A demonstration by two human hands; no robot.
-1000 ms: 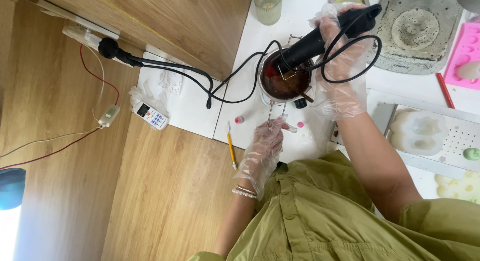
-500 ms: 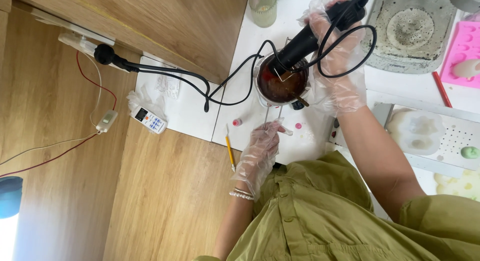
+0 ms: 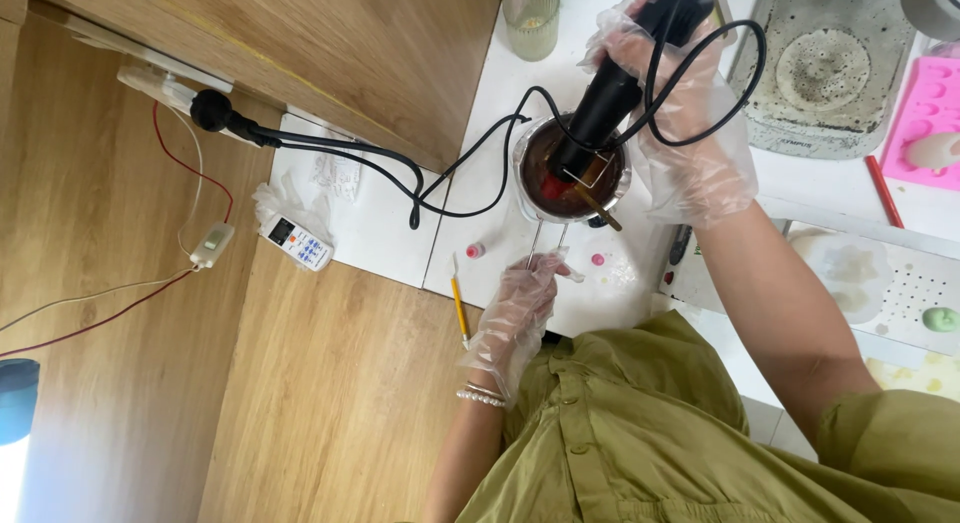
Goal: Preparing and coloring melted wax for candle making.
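Two gloved hands work over the white table (image 3: 500, 198): the left hand (image 3: 520, 308) pinches the small metal pot's wire handle (image 3: 545, 243), while beyond it the right hand (image 3: 680, 103) grips a black heat gun (image 3: 605, 108), its nozzle dipped into the pot (image 3: 570, 173).

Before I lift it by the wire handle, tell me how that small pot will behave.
The pot holds dark liquid, so it is probably heavy for its size and apt to slosh. Its thin wire handle, pinched by the left hand, likely lets it tilt. The tool in the right hand may push it sideways.
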